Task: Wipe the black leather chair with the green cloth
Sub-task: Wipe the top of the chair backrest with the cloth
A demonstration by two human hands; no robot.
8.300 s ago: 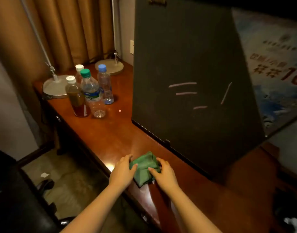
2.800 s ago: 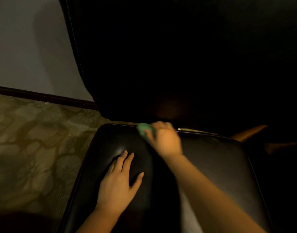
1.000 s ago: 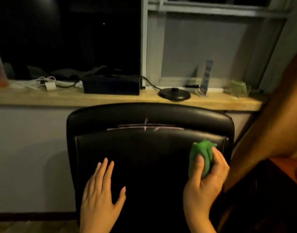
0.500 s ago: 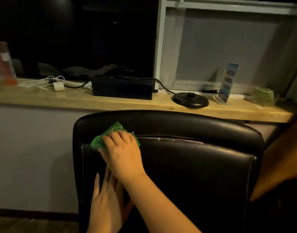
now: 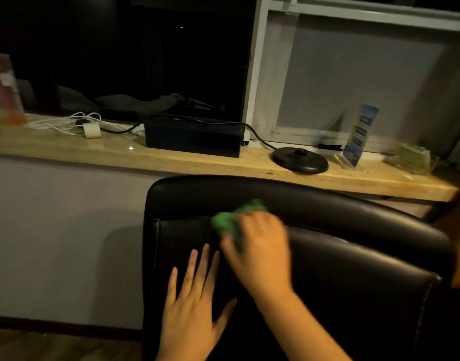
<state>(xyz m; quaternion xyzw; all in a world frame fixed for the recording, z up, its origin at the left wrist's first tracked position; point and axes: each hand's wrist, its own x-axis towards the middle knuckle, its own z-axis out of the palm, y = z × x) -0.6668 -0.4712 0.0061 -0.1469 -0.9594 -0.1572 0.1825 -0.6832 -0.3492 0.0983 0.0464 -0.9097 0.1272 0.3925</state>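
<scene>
The black leather chair [image 5: 353, 269] fills the lower middle of the head view, its backrest facing me with white stitching down both sides. My right hand [image 5: 257, 251] presses the bunched green cloth [image 5: 236, 217] against the upper backrest, just below the padded top roll; hand and cloth are motion-blurred. My left hand [image 5: 195, 311] lies flat on the backrest lower left, fingers spread, holding nothing.
Behind the chair a wooden windowsill [image 5: 197, 160] carries a black box [image 5: 192, 136], a kettle base [image 5: 300, 157], white cables [image 5: 67, 123], a sign stand [image 5: 359, 136] and a clear holder [image 5: 411, 157]. A grey wall [image 5: 62, 230] is to the left.
My right hand has swept the cloth rightward along the top of the backrest from its left corner toward the middle. My left hand stays flat and is now uncovered.
</scene>
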